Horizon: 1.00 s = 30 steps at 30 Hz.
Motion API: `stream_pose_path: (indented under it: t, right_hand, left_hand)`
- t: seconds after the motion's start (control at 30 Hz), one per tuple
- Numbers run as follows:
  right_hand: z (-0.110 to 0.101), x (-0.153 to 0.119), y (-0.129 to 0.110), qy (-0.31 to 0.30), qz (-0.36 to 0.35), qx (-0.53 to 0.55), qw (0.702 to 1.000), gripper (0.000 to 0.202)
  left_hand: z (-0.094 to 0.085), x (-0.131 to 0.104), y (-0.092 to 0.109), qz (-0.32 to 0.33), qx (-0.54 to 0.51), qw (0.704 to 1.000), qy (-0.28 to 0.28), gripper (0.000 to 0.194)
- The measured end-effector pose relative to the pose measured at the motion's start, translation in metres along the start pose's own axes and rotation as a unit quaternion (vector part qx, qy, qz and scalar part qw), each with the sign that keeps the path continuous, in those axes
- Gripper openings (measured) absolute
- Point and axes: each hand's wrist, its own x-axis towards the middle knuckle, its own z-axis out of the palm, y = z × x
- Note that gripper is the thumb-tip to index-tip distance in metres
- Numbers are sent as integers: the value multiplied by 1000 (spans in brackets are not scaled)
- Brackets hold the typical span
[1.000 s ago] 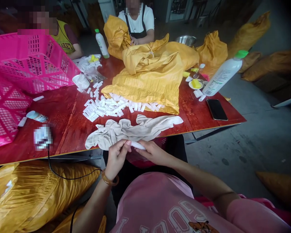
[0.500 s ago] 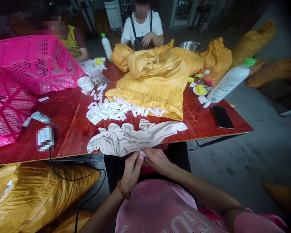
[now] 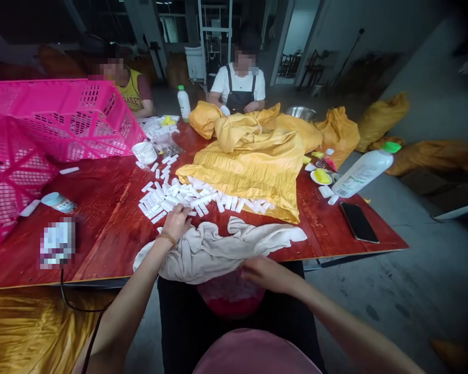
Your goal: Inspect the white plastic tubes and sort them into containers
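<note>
At the near edge of a loose pile of small white strip-shaped pieces (image 3: pixel 158 200), my left hand (image 3: pixel 175 223) bends its fingers down and touches them. The fingertips look pinched together among the pieces, and what lies between them is hidden. Blurred by motion, my right hand (image 3: pixel 263 272) is above a pink basin (image 3: pixel 234 306) between my knees, fingers curled; I cannot see whether it holds anything. Whitish contents in the basin are too blurred to name. A crumpled pale cloth (image 3: pixel 210 249) lies along the table edge, between my hands and partly under my left wrist.
A yellow woven sack (image 3: pixel 249 166) lies open toward the pile on the red table (image 3: pixel 113 208). Pink crates (image 3: pixel 74 124) stand left; a tilted white bottle (image 3: pixel 362 171) and a phone (image 3: pixel 359 222) are right. Two people sit across. A cable (image 3: pixel 72 306) hangs near my left arm.
My hands have parted from around a small white piece over my lap. The left has reached forward to the pile; the right has stayed low, above the basin. The camera view has tilted up.
</note>
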Motion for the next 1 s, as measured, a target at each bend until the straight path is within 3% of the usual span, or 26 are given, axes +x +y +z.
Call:
stream_pose_path:
  t: [0.1, 0.17, 0.23, 0.3, 0.4, 0.5, 0.67, 0.8, 1.0]
  right_hand:
    - [-44, 65, -12, 123, -43, -88, 988, 21]
    - [-57, 123, -19, 172, -46, -180, 967, 25]
    - [-57, 181, -26, 156, -37, -284, 945, 27]
    - [-53, 226, -34, 147, -35, -303, 941, 27]
    - [-49, 255, -43, 142, -37, -300, 942, 23]
    - [-60, 238, -43, 163, -33, -303, 939, 23]
    - [-85, 158, -5, 274, 37, -155, 948, 32]
    - [-81, 95, 37, 203, 91, -131, 966, 20]
    - [-67, 54, 51, 171, 138, -226, 949, 20]
  left_hand:
    - [7, -3, -5, 18, 0, 1000, -14, 15]
    - [4, -10, -2, 25, 4, 1000, -9, 14]
    - [-4, -22, 5, 25, 13, 1000, 10, 16]
    - [-14, -39, 13, 19, 0, 999, 45, 18]
    - [-29, -72, 24, -19, -96, 991, 97, 20]
    - [-39, -105, 33, -110, -213, 963, 121, 25]
    - [-31, -138, 44, -191, -407, 881, 148, 30]
    - [-16, -143, 63, -208, -494, 836, 114, 33]
    - [-15, -150, 99, -196, -503, 838, 73, 43]
